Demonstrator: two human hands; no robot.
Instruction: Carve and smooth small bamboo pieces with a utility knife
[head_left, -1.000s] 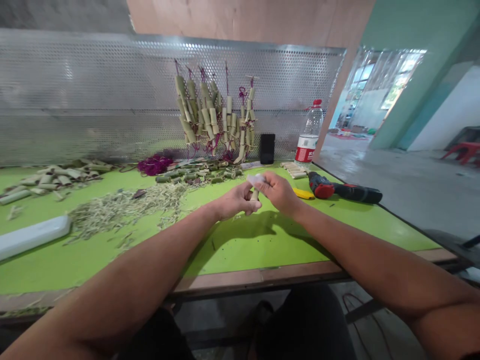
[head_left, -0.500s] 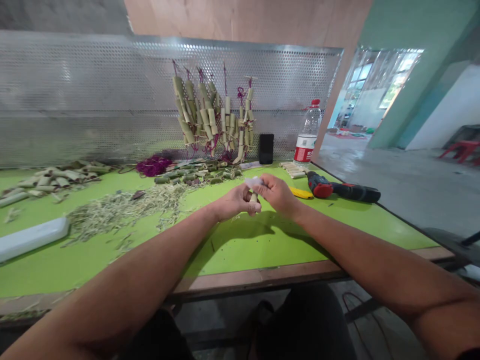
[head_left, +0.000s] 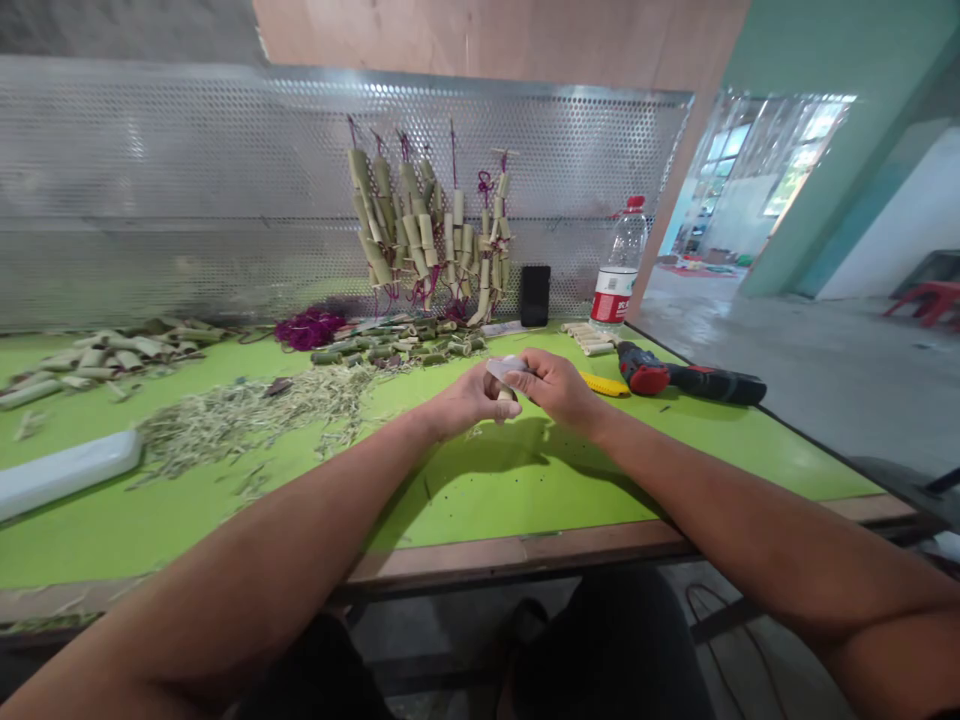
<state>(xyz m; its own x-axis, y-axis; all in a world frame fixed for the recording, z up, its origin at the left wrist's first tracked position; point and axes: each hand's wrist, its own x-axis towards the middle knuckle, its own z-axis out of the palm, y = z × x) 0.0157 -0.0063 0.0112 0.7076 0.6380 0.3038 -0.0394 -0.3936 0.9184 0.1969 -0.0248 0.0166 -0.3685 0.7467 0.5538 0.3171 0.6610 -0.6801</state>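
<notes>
While the left hand (head_left: pixel 469 400) grips a short bamboo tube (head_left: pixel 508 395), the right hand (head_left: pixel 551 388) pinches a pale sheet (head_left: pixel 504 367) at its top; a clear plastic bottle (head_left: pixel 619 270) stands beyond, contents impossible to tell.

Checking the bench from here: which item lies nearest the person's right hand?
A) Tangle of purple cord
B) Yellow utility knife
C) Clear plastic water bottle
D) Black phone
B. The yellow utility knife lies on the green table just beyond the right hand, nearer than the other items.
</notes>
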